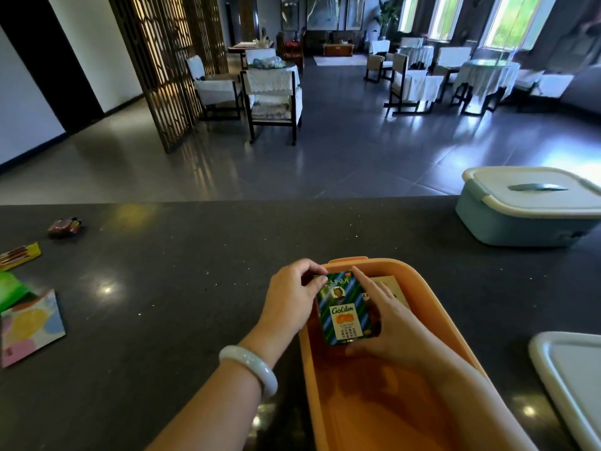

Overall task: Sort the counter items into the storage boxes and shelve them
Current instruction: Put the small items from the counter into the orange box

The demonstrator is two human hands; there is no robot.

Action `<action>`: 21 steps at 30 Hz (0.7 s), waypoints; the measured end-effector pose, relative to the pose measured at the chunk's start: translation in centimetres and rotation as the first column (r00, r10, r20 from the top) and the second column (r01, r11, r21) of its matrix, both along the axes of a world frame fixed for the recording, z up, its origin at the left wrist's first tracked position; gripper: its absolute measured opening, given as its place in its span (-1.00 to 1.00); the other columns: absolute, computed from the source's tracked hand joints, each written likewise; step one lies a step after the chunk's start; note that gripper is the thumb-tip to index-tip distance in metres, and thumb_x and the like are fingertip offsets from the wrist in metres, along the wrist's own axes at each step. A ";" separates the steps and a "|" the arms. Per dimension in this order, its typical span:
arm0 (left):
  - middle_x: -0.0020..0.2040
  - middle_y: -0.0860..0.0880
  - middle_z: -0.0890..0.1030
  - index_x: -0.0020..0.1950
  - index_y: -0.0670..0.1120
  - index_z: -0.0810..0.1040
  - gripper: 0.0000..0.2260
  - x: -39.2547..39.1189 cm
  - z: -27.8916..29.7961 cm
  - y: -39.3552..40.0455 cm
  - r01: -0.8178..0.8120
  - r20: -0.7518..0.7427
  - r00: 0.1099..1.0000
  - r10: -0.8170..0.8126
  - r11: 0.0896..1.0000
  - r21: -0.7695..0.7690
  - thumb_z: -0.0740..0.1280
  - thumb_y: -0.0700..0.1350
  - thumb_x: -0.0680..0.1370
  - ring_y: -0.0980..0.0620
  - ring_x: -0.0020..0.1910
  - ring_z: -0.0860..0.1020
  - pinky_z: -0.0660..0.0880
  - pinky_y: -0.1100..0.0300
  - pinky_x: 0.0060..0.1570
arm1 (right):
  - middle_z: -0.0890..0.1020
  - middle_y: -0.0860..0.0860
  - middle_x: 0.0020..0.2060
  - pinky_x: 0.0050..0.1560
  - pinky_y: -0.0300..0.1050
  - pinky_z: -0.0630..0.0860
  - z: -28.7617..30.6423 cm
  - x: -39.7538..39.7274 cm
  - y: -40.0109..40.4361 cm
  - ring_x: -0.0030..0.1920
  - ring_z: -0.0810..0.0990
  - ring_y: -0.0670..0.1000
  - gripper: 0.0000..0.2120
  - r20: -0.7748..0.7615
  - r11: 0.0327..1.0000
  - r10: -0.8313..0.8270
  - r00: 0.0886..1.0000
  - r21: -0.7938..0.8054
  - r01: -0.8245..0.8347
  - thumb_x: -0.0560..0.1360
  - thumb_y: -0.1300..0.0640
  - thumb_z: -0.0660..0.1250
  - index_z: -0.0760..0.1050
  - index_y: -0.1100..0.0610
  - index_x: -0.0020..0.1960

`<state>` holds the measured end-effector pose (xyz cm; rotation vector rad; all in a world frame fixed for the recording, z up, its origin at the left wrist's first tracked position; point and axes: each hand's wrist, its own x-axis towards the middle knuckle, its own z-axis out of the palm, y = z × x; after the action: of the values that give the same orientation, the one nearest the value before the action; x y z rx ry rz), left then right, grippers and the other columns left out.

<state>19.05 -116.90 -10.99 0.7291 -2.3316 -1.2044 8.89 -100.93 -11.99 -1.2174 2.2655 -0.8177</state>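
Hands are meeting over the open orange storage box (422, 301) on the dark counter (195, 288): the left hand (289, 299) is pinching the top left corner of a green striped packet (345, 309) labelled "Golden", while the right hand (387, 323) is gripping its right edge and bottom, holding it tilted just inside the box above a beige item (392, 288). A lidded blue box (527, 206) is sitting at the far right, a white lid (572, 379) lying nearer, and loose packets (31, 323) are lying well apart at the left.
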 end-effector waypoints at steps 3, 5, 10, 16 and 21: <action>0.02 0.24 0.46 0.20 0.04 0.53 -0.78 0.5 0.2 0.4 0.075 0.022 0.997 -0.073 0.991 -0.107 0.34 -0.06 0.56 0.33 0.04 0.48 0.51 0.38 0.01 | 0.18 -0.14 0.44 0.26 -0.17 0.42 -0.2 -0.2 0.0 0.38 0.29 -0.13 0.05 -0.044 1.000 -0.020 0.999 -0.012 0.020 0.33 -0.04 0.54 -0.19 -0.28 0.47; 0.18 0.23 0.37 0.39 0.10 0.39 -0.58 0.9 0.0 0.4 0.172 0.127 0.981 -0.148 0.965 -0.196 0.34 0.05 0.54 0.29 0.25 0.26 0.30 0.16 0.35 | 0.19 -0.14 0.44 0.24 -0.20 0.42 -0.2 -0.4 0.0 0.36 0.29 -0.14 0.05 -0.074 0.999 -0.029 0.997 -0.014 0.028 0.34 -0.05 0.53 -0.19 -0.24 0.49; 0.51 0.26 -0.08 0.58 0.12 -0.13 0.00 2.0 -1.5 -0.4 0.426 0.399 0.847 -0.350 0.897 -0.118 0.42 0.32 0.35 0.19 0.49 -0.18 -0.12 -0.01 0.49 | 0.12 -0.12 0.49 0.46 0.04 0.22 -0.7 -0.6 0.2 0.50 0.10 -0.02 0.06 -0.115 0.997 0.011 0.993 0.077 -0.002 0.31 -0.23 0.47 -0.26 -0.27 0.49; 0.50 0.14 0.06 0.58 0.03 0.00 -0.01 1.5 -1.5 -0.6 0.470 0.430 0.842 -0.325 0.833 -0.292 0.45 0.31 0.33 0.21 0.48 -0.16 -0.25 0.03 0.49 | 0.06 -0.12 0.52 0.50 0.11 -0.03 -0.9 -0.6 -0.2 0.53 -0.07 0.04 0.01 -0.229 0.980 0.030 0.973 0.197 0.016 0.36 -0.32 0.37 -0.26 -0.20 0.52; 0.53 0.11 0.15 0.55 0.05 0.11 -0.07 1.0 -1.2 -0.2 0.445 0.438 0.848 -0.298 0.849 -0.284 0.44 0.32 0.31 0.22 0.50 -0.17 -0.31 -0.08 0.49 | 0.06 -0.11 0.50 0.49 0.10 -0.01 -0.9 -0.5 -0.2 0.50 -0.04 0.08 -0.07 -0.283 0.970 0.023 0.959 0.239 0.047 0.37 -0.34 0.35 -0.10 -0.17 0.54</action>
<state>20.03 -117.07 -12.23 0.3940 -3.0277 -0.7481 8.40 -101.11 -12.92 -1.2715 2.5125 -0.3671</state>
